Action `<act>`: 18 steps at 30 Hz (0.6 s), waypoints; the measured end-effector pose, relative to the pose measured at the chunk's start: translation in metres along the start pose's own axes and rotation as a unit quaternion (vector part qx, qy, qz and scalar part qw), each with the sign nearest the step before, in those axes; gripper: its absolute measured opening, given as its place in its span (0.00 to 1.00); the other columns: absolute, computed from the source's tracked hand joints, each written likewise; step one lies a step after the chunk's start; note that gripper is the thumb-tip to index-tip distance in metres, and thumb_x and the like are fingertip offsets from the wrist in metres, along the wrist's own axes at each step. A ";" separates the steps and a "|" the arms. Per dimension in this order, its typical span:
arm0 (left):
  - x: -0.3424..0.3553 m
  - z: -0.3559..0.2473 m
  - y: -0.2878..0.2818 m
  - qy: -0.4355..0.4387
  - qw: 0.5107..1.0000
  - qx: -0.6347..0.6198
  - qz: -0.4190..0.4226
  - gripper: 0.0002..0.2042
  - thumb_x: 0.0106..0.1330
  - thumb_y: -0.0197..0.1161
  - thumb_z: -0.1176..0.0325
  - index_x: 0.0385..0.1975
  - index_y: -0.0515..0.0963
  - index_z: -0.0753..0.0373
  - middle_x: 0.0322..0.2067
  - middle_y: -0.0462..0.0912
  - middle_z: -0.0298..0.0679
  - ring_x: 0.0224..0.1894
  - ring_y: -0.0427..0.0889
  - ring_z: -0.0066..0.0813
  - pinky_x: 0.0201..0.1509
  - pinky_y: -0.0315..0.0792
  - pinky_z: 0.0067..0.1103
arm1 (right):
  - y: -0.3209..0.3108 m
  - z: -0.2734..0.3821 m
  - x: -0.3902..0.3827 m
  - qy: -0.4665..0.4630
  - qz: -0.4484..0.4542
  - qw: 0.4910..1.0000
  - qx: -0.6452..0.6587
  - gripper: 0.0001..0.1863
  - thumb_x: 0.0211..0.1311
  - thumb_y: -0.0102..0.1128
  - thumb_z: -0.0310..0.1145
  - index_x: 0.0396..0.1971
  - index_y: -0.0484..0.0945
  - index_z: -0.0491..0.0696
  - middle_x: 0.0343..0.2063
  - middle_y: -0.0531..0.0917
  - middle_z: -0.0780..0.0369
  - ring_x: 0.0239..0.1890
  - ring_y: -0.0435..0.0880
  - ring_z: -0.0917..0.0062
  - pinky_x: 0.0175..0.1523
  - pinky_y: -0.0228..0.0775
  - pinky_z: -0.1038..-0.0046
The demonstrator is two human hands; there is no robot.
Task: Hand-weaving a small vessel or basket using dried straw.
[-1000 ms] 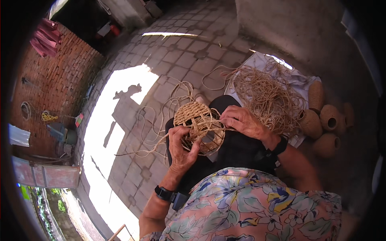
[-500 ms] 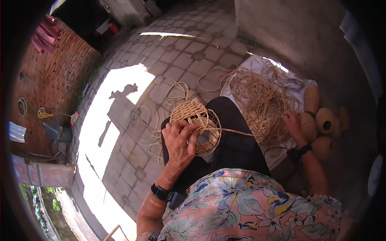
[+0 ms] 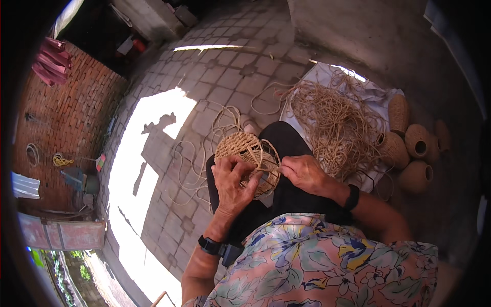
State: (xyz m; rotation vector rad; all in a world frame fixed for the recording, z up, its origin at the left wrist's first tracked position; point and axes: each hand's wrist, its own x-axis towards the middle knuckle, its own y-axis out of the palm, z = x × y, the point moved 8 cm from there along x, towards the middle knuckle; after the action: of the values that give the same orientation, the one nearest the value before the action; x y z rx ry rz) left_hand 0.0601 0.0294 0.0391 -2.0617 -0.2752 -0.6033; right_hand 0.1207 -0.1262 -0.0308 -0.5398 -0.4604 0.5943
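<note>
On my lap rests a partly woven round basket [image 3: 236, 145], made of straw-coloured cord over a thin ring frame. My left hand [image 3: 231, 181] is at its near left rim, thumb and fingers pinched on the cord there. At the right rim my right hand [image 3: 305, 174] is closed on the same strand, a short way from the left fingertips. Its far fingers are tucked under and partly hidden. Loose loops of cord [image 3: 227, 111] trail from the basket to the paving on the left.
A tangled heap of cord [image 3: 337, 120] lies on a white sheet [image 3: 376, 94] to the right. Beside it stand several woven vase-shaped baskets [image 3: 415, 176]. Paving bricks [image 3: 225, 77] spread ahead, with a bright sunlit patch [image 3: 128, 215] at left and a brick wall [image 3: 84, 92] beyond.
My right hand has come left from the cord heap to the basket's rim and now grips the strand close to my left hand. The left hand has stayed at the basket.
</note>
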 end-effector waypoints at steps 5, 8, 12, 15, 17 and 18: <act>0.002 -0.004 0.004 0.011 0.999 0.046 -0.007 0.11 0.45 0.72 0.69 0.27 0.78 0.57 0.33 0.73 0.34 0.39 0.71 0.34 0.43 0.60 0.31 | 0.013 -0.004 0.005 0.065 0.071 0.995 -0.023 0.14 0.66 0.54 0.41 0.29 0.78 0.44 0.25 0.83 0.53 0.33 0.84 0.54 0.39 0.75 0.56; 0.004 -0.005 0.006 0.010 0.998 0.065 -0.010 0.11 0.43 0.71 0.70 0.27 0.77 0.57 0.32 0.73 0.34 0.39 0.71 0.35 0.43 0.60 0.32 | 0.015 -0.001 0.004 0.054 0.068 0.996 -0.020 0.13 0.65 0.54 0.39 0.28 0.78 0.44 0.25 0.83 0.53 0.32 0.83 0.54 0.39 0.75 0.57; 0.006 -0.006 0.008 0.011 0.995 0.098 -0.020 0.10 0.42 0.69 0.71 0.24 0.75 0.56 0.30 0.73 0.35 0.37 0.72 0.36 0.41 0.61 0.32 | 0.017 -0.001 0.000 -0.008 0.082 0.995 0.051 0.12 0.64 0.55 0.38 0.28 0.79 0.44 0.25 0.83 0.52 0.32 0.84 0.53 0.39 0.75 0.57; 0.006 -0.006 0.008 0.007 0.994 0.105 -0.016 0.09 0.43 0.68 0.70 0.24 0.75 0.56 0.27 0.73 0.35 0.36 0.71 0.36 0.41 0.61 0.32 | 0.023 0.008 0.001 -0.006 0.119 0.992 0.036 0.10 0.61 0.56 0.36 0.28 0.77 0.44 0.23 0.82 0.52 0.30 0.84 0.54 0.37 0.75 0.58; 0.010 -0.006 0.006 0.006 0.994 0.109 -0.011 0.09 0.43 0.68 0.70 0.23 0.75 0.56 0.25 0.73 0.35 0.36 0.71 0.36 0.41 0.60 0.31 | 0.015 0.017 0.011 -0.022 0.035 0.999 0.024 0.08 0.59 0.58 0.33 0.28 0.75 0.44 0.23 0.82 0.53 0.28 0.84 0.56 0.34 0.75 0.59; 0.012 -0.006 0.006 0.008 0.995 0.101 0.021 0.09 0.47 0.67 0.71 0.27 0.76 0.58 0.26 0.76 0.36 0.36 0.74 0.37 0.42 0.64 0.32 | 0.018 0.018 0.015 -0.023 0.034 0.999 0.024 0.08 0.59 0.58 0.33 0.28 0.75 0.44 0.23 0.82 0.53 0.28 0.84 0.56 0.34 0.75 0.59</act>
State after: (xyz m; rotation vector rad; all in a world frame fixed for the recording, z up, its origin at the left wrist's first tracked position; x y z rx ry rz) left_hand 0.0711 0.0208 0.0434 -1.8626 -0.2711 -0.5421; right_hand 0.1146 -0.0985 -0.0239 -0.4980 -0.4715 0.6822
